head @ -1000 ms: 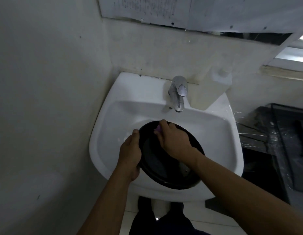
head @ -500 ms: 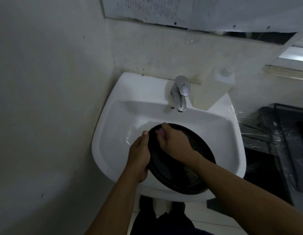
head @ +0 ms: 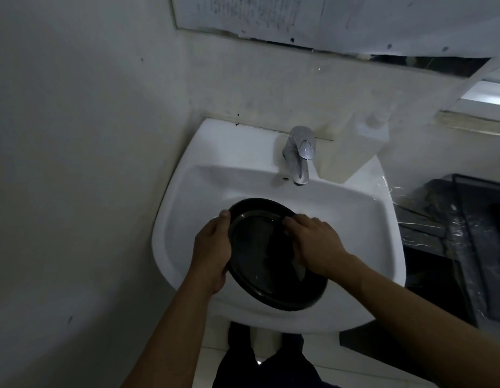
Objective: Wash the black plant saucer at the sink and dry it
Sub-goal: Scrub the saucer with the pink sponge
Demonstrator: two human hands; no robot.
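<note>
A plain, matte, off-white wall (head: 75, 163) is filling the left side. Fixed against it is a white glazed ceramic sink (head: 173, 214), smooth and shiny, with a rounded front rim and a deep oval basin.

The left hand (head: 212, 253) is gripping the left rim of the black plant saucer (head: 260, 247). Its thumb is lying on the upper edge and its fingers are curling under the rim, clamped on it.

The saucer is round, shallow and glossy, with a raised outer lip and a second ring inside. It is being held tilted over the near part of the basin, and its near edge is overhanging the sink's front rim.

The right hand (head: 316, 242) is lying across the saucer's inner face and hiding its right rim. Its fingers are together and bent, with the tips pressing near the far right edge. I cannot tell whether they are holding anything underneath.

Beyond the hands, a polished chrome tap (head: 300, 155) is standing at the far middle of the sink. Just right of it, a pale, boxy pump bottle (head: 352, 152) is sitting on the sink's far right corner. Above, a scuffed pale panel (head: 327, 18) is running along the wall.

At the far right, a dark wire-edged frame (head: 467, 208) with crinkled clear film is crowding against the sink. Dark trousers (head: 260, 368) are showing at the near edge.
</note>
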